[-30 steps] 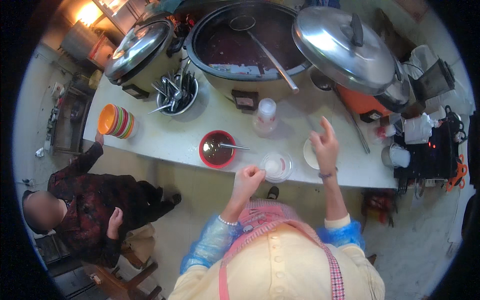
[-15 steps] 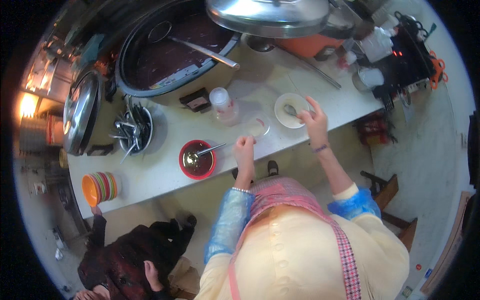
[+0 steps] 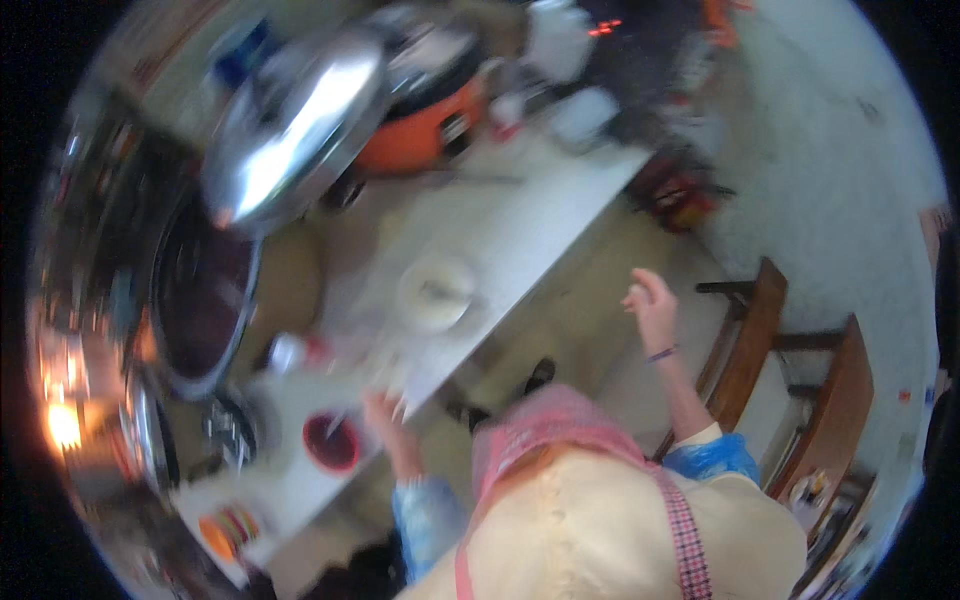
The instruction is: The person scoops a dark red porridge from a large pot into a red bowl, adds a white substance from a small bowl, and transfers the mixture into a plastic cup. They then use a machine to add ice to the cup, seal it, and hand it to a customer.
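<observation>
My right hand [image 3: 652, 308] hangs off the counter's edge, over the floor, its fingers loosely bent and somewhat apart, with nothing visible in them. To its left, a white bowl [image 3: 428, 308] stands on the counter with what looks like a spoon [image 3: 440, 290] lying inside. My left hand [image 3: 393, 428] is smeared by motion at the counter's front edge. It is close to a red-rimmed bowl [image 3: 332, 457] of dark liquid with a utensil in it. A small pale spot shows at its fingertips, too blurred to name.
A large dark pot [image 3: 205, 290], a shiny metal lid [image 3: 295, 130] and an orange cooker [image 3: 420, 135] line the counter's back. Stacked colourful bowls [image 3: 230, 530] sit at its near left end. Wooden benches [image 3: 825, 405] stand to the right. Dark clothing of another person [image 3: 355, 575] shows below left.
The view has swung to the right and blurred. My right hand has left the spoon and white bowl and moved out past the counter edge. My left hand remains near the red-rimmed bowl.
</observation>
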`<state>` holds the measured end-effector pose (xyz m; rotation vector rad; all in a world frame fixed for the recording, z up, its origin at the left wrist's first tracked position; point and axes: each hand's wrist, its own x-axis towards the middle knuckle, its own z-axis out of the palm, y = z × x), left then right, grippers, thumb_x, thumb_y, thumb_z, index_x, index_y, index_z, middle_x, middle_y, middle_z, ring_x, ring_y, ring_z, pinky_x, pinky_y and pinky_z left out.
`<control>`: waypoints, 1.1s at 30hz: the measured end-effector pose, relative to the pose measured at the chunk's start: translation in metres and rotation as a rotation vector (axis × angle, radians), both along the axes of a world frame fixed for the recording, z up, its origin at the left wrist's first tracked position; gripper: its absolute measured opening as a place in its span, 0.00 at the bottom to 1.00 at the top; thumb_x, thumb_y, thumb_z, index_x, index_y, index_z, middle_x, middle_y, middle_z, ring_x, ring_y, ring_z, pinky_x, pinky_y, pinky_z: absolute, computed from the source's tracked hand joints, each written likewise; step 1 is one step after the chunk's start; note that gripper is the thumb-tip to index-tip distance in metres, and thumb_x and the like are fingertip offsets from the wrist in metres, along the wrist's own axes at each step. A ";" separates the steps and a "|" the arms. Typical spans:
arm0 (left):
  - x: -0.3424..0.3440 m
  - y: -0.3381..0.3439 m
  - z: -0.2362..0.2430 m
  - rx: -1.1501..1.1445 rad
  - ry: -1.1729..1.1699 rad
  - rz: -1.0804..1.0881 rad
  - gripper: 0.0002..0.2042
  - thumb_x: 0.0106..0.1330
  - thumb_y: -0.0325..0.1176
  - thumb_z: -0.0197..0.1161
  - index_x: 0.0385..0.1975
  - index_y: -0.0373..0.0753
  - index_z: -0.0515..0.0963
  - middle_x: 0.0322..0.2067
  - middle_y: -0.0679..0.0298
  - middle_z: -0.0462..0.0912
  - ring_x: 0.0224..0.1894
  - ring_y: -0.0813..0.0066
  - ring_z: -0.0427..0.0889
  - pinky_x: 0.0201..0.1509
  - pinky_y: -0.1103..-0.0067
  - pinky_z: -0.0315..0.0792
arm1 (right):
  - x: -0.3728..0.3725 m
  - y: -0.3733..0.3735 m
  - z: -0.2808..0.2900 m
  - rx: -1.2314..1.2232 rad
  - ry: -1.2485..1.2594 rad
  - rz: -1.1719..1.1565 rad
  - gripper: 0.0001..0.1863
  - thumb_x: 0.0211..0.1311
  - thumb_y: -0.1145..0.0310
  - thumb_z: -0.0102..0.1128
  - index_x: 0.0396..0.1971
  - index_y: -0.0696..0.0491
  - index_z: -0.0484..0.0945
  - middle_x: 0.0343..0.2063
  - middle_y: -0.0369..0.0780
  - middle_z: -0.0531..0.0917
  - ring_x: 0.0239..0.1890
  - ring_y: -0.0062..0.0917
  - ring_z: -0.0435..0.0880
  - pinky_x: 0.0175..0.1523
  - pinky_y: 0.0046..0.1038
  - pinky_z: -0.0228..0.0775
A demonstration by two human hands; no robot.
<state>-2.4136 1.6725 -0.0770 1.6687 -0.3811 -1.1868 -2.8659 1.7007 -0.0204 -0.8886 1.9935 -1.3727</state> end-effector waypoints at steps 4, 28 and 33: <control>-0.045 0.019 0.043 -0.136 -0.167 0.090 0.14 0.70 0.37 0.59 0.23 0.36 0.73 0.23 0.64 0.76 0.27 0.76 0.76 0.37 0.78 0.73 | -0.078 -0.048 0.033 -0.107 0.119 -0.067 0.12 0.67 0.69 0.54 0.42 0.60 0.81 0.31 0.39 0.84 0.26 0.17 0.82 0.32 0.22 0.75; -0.521 -0.189 0.109 -0.249 -0.196 -1.649 0.12 0.58 0.23 0.54 0.39 0.33 0.82 0.40 0.52 0.84 0.44 0.63 0.83 0.50 0.76 0.74 | -0.537 -0.423 0.174 -0.193 1.638 0.411 0.28 0.54 0.63 0.68 0.57 0.47 0.73 0.61 0.40 0.74 0.64 0.32 0.70 0.65 0.49 0.61; -0.607 -0.212 0.164 -0.140 -0.107 -1.386 0.12 0.64 0.24 0.53 0.44 0.30 0.80 0.41 0.57 0.85 0.45 0.71 0.81 0.52 0.78 0.73 | -0.582 -0.470 0.246 -0.690 1.816 0.169 0.24 0.56 0.61 0.66 0.53 0.50 0.76 0.54 0.40 0.80 0.54 0.30 0.79 0.57 0.40 0.72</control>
